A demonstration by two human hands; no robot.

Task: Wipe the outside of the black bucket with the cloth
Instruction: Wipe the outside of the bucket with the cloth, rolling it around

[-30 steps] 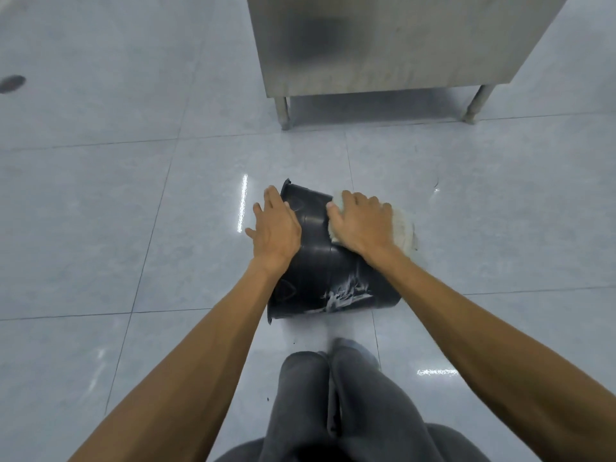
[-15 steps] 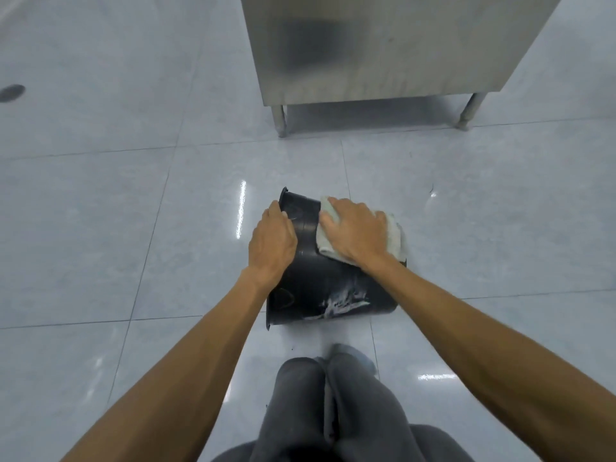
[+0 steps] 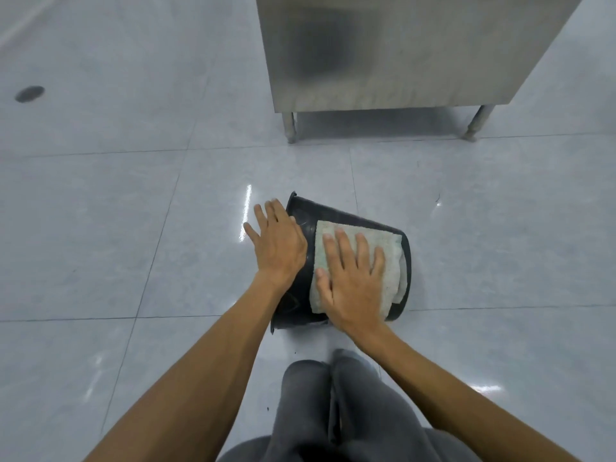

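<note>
Lying sideways, black bucket (image 3: 301,216) glossy; pale cloth (image 3: 388,251) draped over.

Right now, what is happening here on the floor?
A person crouches over a black bucket that lies on its side on the tiled floor. The left hand rests flat on the bucket near its rim end and steadies it. The right hand presses a pale cloth flat against the bucket's outer wall to wipe it. A steel cabinet stands beyond.

Black bucket (image 3: 301,213) mouth unseen; steel cabinet (image 3: 400,51) top cropped.
</note>
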